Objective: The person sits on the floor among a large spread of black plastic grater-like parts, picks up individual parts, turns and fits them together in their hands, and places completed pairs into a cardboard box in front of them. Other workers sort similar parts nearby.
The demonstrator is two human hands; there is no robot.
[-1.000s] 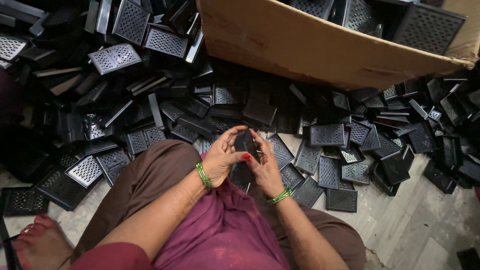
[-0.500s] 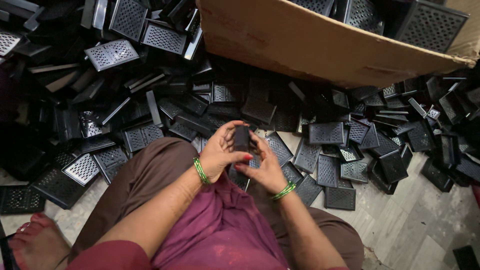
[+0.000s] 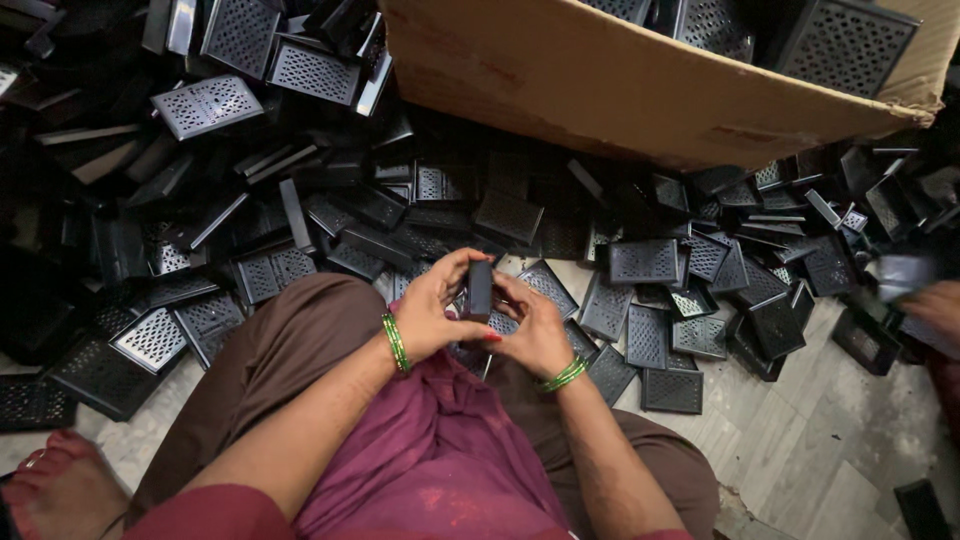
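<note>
- The left hand (image 3: 432,312) and the right hand (image 3: 535,330) meet over the person's lap, both wrapped round one small black plastic piece (image 3: 480,288).
- The left grip is clamped on the piece from its left side: the thumb lies across the near face and the fingers curl over the top edge.
- The right grip is clamped on the same piece from its right side, fingers bent in against it, so the piece stands upright between the two palms.
- Each wrist carries green bangles (image 3: 396,343), and the nails of the left hand are painted red.
- Just beyond the grips, and spreading out to both sides of them, a heap of black perforated panels (image 3: 645,262) covers the floor (image 3: 800,450); most lie flat, some tilt on edge.
- Further out from the grips, a brown cardboard box (image 3: 640,85) lies tipped, with more of the same black grilles showing over its rim.
- Far off to the right of the right grip, another person's hand (image 3: 935,305) shows at the picture's edge, close to a small dark piece; what it holds is too blurred to tell.
- Below the grips are a maroon cloth (image 3: 440,460) and brown trousers (image 3: 290,340) over the knees.
- A bare foot (image 3: 55,490) rests on the floor well to the left of the left grip.
</note>
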